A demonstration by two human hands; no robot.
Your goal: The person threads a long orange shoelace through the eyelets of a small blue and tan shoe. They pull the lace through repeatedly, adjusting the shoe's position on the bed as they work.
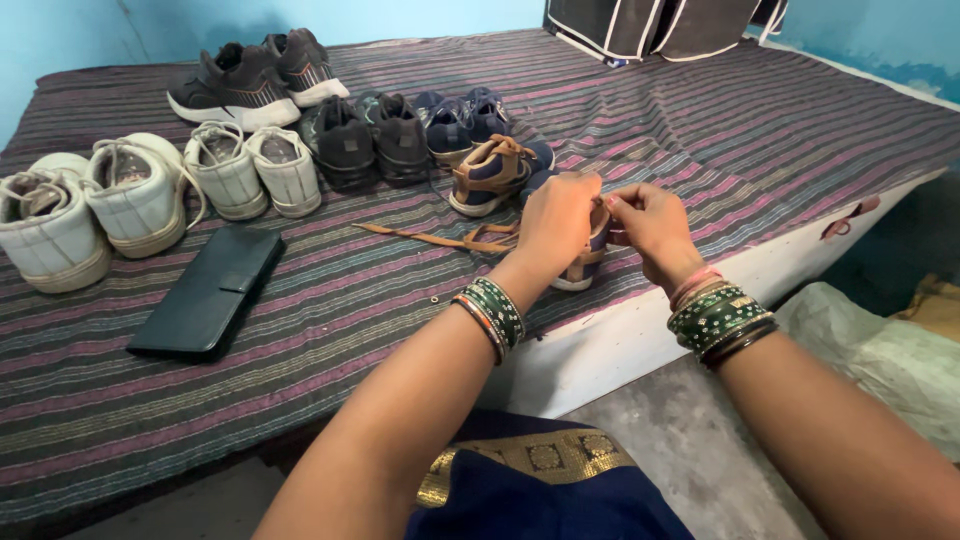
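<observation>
My left hand (556, 222) and my right hand (652, 225) are both closed on a small navy and tan shoe (583, 268) near the front edge of the bed; the hands hide most of it. My right fingers pinch something at the shoe's top, probably its lace. A loose tan lace (430, 238) trails left from the shoe across the striped cover. The matching navy and tan shoe (490, 172) lies just behind, untouched. Green bangles ring both wrists.
Pairs of shoes line the bed: white sneakers (90, 205), smaller white ones (255, 172), black ones (365, 142), grey-black trainers (255, 80), navy ones (462, 118). A black wallet (208, 292) lies front left. Dark bags (650, 25) stand at the back. The striped bed (760, 130) ends in a white edge.
</observation>
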